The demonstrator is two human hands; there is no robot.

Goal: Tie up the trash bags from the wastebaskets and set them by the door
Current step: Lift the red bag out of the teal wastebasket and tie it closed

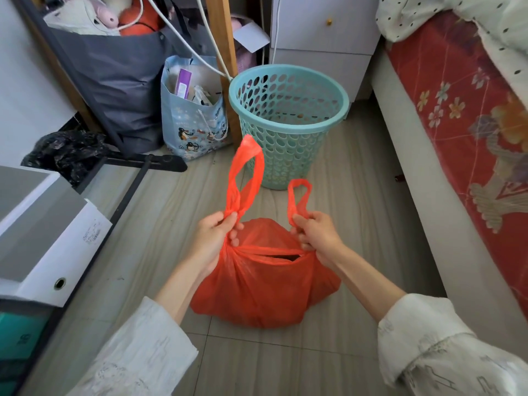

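A full orange-red trash bag (257,287) rests on the floor tiles in the middle of the view. My left hand (213,235) pinches the base of its left handle loop, which stands up tall. My right hand (317,234) grips the base of the shorter right handle loop. The two handles are held apart, and the bag's mouth shows as a narrow slit between them. Behind the bag stands a teal perforated wastebasket (288,124), upright, with no liner in it.
A bed with a red flowered mattress (468,115) runs along the right. A white drawer unit (323,38) stands behind the basket. At left are a blue gift bag (194,121), a grey tote (114,81), a black plastic bag (65,152) and white boxes (43,232).
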